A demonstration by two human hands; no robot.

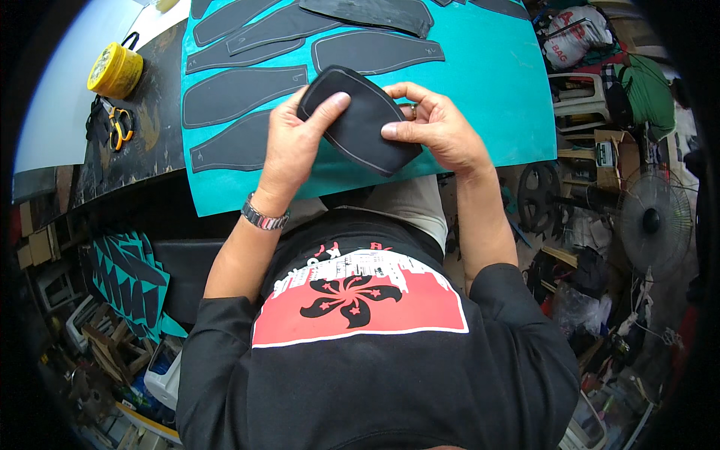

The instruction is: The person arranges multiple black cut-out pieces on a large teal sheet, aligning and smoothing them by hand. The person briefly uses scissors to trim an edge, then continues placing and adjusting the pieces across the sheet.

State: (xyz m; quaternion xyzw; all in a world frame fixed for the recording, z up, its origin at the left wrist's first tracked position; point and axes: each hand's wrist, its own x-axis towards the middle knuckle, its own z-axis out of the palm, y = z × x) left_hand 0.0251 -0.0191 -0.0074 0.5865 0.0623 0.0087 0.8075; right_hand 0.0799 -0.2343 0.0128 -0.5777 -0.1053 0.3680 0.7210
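A black, curved-edged flat panel (pixel 361 120) with a pale line near its rim is held between my two hands above the table. My left hand (pixel 298 131) grips its left side, thumb pressed on the face. On the right side, my right hand (pixel 439 129) pinches it with the thumb on top; the fingers behind are partly hidden. Beneath lies a teal sheet (pixel 499 97). Several black panels with pale outlines rest on it, among them a long one (pixel 377 52) beyond my hands and another (pixel 240 96) to their left.
Left on the dark tabletop (pixel 161 75) stand a yellow tub (pixel 115 71) and scissors with orange-and-black handles (pixel 118 126). Teal-and-black scraps (pixel 131 281) hang below at left. At right are a fan (pixel 654 219), a white plastic stool (pixel 577 101) and clutter.
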